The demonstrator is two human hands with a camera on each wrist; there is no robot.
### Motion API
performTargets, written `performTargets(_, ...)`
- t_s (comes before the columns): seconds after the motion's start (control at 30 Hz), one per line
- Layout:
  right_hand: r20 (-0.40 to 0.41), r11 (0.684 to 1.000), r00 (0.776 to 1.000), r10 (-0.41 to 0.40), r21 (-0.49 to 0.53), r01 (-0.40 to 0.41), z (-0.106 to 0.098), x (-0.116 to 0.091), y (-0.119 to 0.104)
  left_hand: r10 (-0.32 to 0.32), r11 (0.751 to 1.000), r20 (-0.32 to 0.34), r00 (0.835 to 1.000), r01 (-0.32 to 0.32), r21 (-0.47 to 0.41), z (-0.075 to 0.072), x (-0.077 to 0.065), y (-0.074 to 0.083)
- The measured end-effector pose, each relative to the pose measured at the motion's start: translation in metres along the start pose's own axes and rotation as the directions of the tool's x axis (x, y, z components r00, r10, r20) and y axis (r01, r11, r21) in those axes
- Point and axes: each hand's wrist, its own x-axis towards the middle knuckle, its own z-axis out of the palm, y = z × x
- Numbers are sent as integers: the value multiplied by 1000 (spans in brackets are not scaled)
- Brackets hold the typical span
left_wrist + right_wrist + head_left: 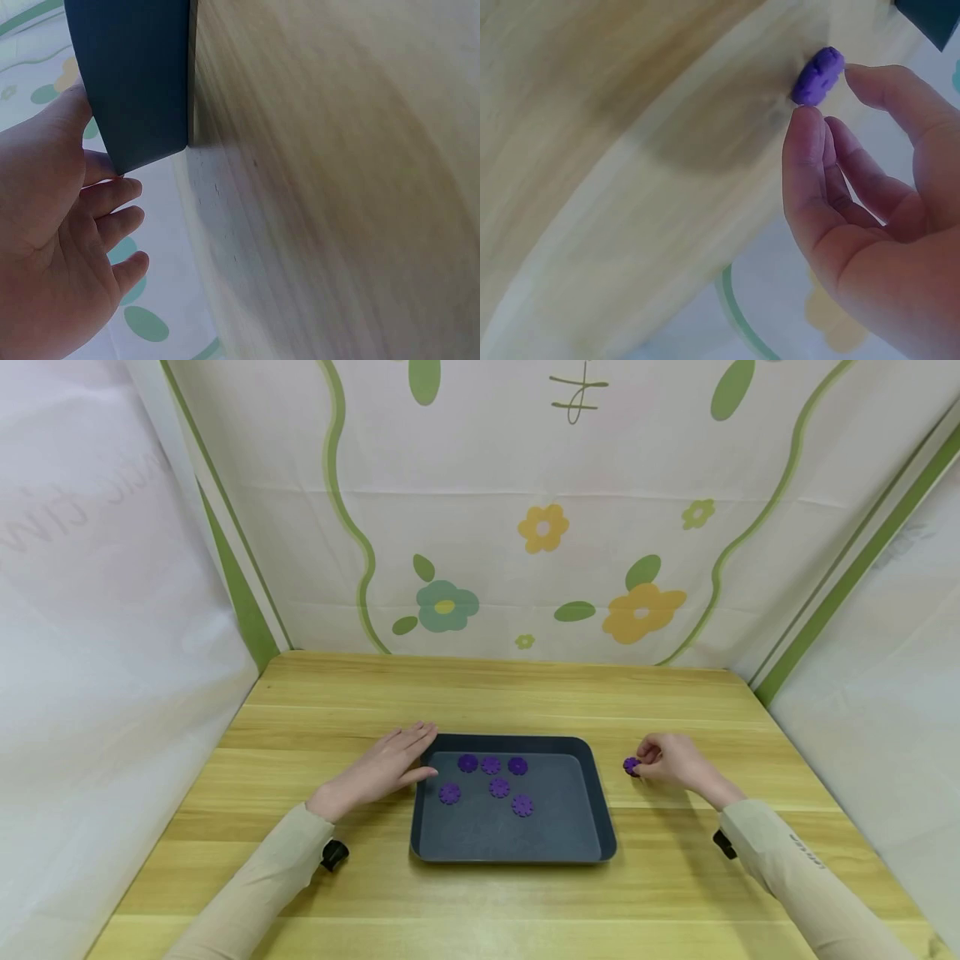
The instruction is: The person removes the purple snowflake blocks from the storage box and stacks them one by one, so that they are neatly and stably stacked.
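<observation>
On my feed, the right hand (672, 762) pinches a purple disc (819, 76) at its fingertips, right of the tray (558, 839). The left hand (381, 770), fingers extended, touches the tray's left side.

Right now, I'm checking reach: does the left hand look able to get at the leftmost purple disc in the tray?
Probably yes: the left hand rests at the far-left corner of the tray, thumb pointing inward, and nothing visible covers the leftmost purple disc.
</observation>
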Motion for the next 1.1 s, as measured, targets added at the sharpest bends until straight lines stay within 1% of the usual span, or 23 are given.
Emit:
performTargets(0.27,-22,1000,1000,-23,-2,23,-7,2,-10,7,1000,0,1000,-7,9,0,1,0)
performTargets(0.6,-17,996,996,-83,9,83,-16,4,-42,2,1000,-7,1000,-2,7,1,0,-1)
performTargets(0.73,-4,995,995,-99,23,99,-16,5,-54,5,1000,-10,1000,-5,4,1,0,-1)
performTargets(1.1,-6,978,979,-203,51,203,-9,7,-79,7,1000,-10,1000,-7,5,1,0,-1)
